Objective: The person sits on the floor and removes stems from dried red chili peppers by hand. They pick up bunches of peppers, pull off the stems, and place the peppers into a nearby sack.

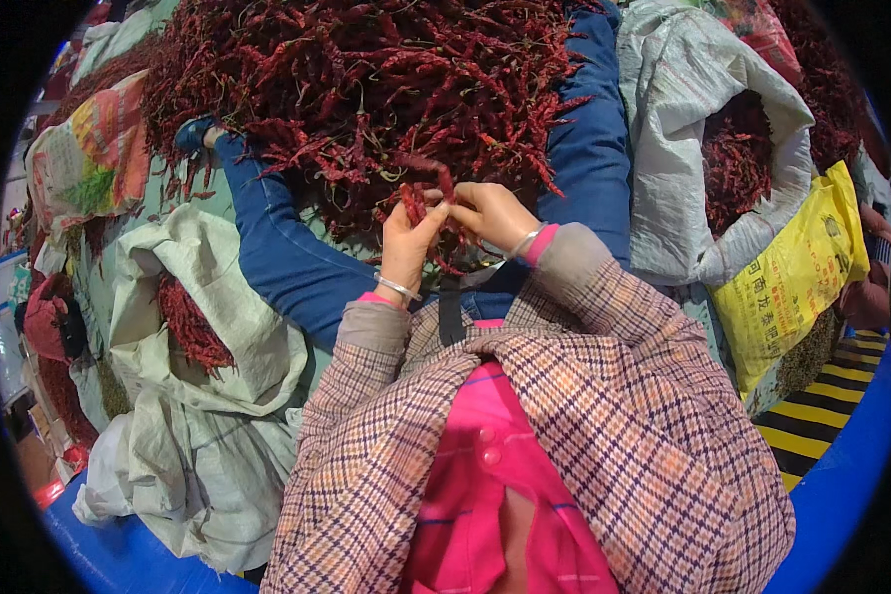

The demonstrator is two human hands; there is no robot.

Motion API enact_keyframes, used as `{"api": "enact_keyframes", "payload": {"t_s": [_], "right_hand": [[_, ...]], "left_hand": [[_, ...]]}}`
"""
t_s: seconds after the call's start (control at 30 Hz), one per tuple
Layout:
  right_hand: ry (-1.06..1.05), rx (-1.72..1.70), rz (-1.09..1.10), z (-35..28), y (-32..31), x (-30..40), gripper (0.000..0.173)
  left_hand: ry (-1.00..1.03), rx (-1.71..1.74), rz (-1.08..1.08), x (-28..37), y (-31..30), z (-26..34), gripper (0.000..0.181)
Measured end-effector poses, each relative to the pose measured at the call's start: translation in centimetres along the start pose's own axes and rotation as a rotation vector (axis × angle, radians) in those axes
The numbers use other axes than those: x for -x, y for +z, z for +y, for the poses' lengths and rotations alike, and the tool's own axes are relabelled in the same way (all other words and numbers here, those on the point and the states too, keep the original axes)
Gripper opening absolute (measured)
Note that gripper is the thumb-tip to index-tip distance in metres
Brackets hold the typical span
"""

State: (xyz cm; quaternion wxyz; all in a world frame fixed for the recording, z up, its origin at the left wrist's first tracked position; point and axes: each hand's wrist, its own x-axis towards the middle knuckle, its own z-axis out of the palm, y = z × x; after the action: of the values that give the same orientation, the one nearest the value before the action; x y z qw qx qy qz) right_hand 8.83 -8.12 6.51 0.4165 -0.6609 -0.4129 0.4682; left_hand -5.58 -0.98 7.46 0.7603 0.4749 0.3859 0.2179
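Observation:
A big heap of dried red chili peppers [386, 82] lies between my outstretched legs. Just over its near edge my two hands meet, fingertips close together. My left hand [410, 239] holds a few dried chilies [411, 202] between thumb and fingers. At my right hand [494, 215], thumb and fingers are pinched at one chili [444, 178] that rises above the fingertips. The exact grip is partly hidden by the fingers. Stems show among the peppers in the heap.
A white woven sack [215, 401] holding chilies stands at my left, another woven sack [661, 148] with chilies at my right. Beside that lies a yellow printed bag [794, 289]. A colourful printed sack [93, 156] is at far left. Yellow-black striping [824, 401] borders the blue floor [846, 482].

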Motion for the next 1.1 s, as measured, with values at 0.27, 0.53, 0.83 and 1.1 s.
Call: {"api": "enact_keyframes", "payload": {"t_s": [0.27, 0.53, 0.83, 1.1], "right_hand": [[-0.080, 0.149, 0.024, -0.7, -0.4, 2.2, 0.021], [-0.544, 0.073, -0.351, -6.1, 0.7, 6.7, 0.015], [0.112, -0.607, -0.480, -0.3, -1.5, 7.2, 0.030], [-0.251, -0.708, 0.329, 1.0, -11.3, 13.0, 0.027]], "left_hand": [[-0.101, -0.014, 0.009, 0.7, -0.4, 0.1, 0.013], [-0.305, 0.418, 0.200, -1.0, -3.2, -1.9, 0.015], [-0.076, -0.198, -0.275, 3.5, 1.2, 0.1, 0.022], [-0.073, -0.198, -0.203, 2.1, 2.5, 0.9, 0.025]]}}
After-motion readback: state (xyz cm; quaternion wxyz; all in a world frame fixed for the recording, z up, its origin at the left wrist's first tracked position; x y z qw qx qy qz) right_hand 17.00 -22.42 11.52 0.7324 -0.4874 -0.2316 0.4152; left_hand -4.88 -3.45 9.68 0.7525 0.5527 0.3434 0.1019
